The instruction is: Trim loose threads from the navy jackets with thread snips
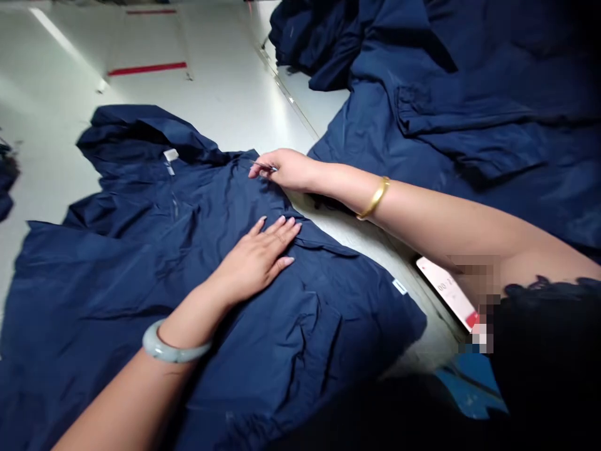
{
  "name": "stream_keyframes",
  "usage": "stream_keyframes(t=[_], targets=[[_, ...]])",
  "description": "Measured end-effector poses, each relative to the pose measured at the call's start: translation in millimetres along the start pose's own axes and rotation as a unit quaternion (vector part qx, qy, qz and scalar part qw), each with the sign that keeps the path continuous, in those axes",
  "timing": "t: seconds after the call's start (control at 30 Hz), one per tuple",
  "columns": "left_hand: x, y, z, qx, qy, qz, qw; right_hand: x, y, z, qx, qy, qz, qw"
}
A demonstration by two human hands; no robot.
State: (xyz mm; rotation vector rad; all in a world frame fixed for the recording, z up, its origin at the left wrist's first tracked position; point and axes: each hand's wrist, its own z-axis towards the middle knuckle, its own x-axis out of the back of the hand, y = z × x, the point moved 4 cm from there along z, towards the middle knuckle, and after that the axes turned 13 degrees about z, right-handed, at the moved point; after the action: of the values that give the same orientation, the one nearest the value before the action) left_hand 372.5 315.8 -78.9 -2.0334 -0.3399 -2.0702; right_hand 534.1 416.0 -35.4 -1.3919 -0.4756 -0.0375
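A navy blue hooded jacket (pixel 141 269) lies spread out and wrinkled, its hood toward the far left. My left hand (pixel 260 257) rests flat on the fabric with fingers stretched out; a pale green bangle is on that wrist. Beyond it, at the garment's far right edge, my right hand (pixel 282 169) is closed in a pinch around a thin pointed metal tool (pixel 256 164). Fingers cover most of the tool, so its exact kind is hidden. A white label (pixel 171 155) shows inside the collar, and a small white tag (pixel 399 287) sits near the right edge.
More navy garments (pixel 469 125) are heaped at the upper right. A phone (pixel 446 294) with a lit screen lies under my right forearm. The pale table (pixel 225 81) has red strips (pixel 148 69) at the back. Dark cloth (pixel 7 178) appears at the left edge.
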Motion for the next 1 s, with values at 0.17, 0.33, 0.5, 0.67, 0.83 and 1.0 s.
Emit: stream_keyframes(t=[0.17,0.33,0.5,0.67,0.83,1.0], targets=[[-2.0,-6.9,6.7,-0.012,0.009,0.028,1.0,0.0,-44.3,-138.5,-0.062,-0.014,-0.281,0.958],[-4.2,-18.4,18.1,0.001,0.007,0.044,0.999,2.9,-29.2,-241.7,-0.192,0.03,-0.383,0.903],[-3.1,-19.3,21.3,0.006,0.007,0.055,0.998,6.6,-19.4,-277.6,-0.279,0.048,-0.435,0.855],[-1.3,-15.2,20.9,0.01,0.007,0.062,0.998,3.4,-24.5,-283.5,-0.268,0.054,-0.444,0.853],[5.8,-10.6,22.6,0.026,0.017,0.088,0.996,7.3,-24.5,-288.2,-0.217,0.077,-0.422,0.877],[46.9,30.2,-15.3,0.08,0.077,0.076,0.991,16.8,-41.7,-314.7,-0.056,0.074,-0.371,0.924]])
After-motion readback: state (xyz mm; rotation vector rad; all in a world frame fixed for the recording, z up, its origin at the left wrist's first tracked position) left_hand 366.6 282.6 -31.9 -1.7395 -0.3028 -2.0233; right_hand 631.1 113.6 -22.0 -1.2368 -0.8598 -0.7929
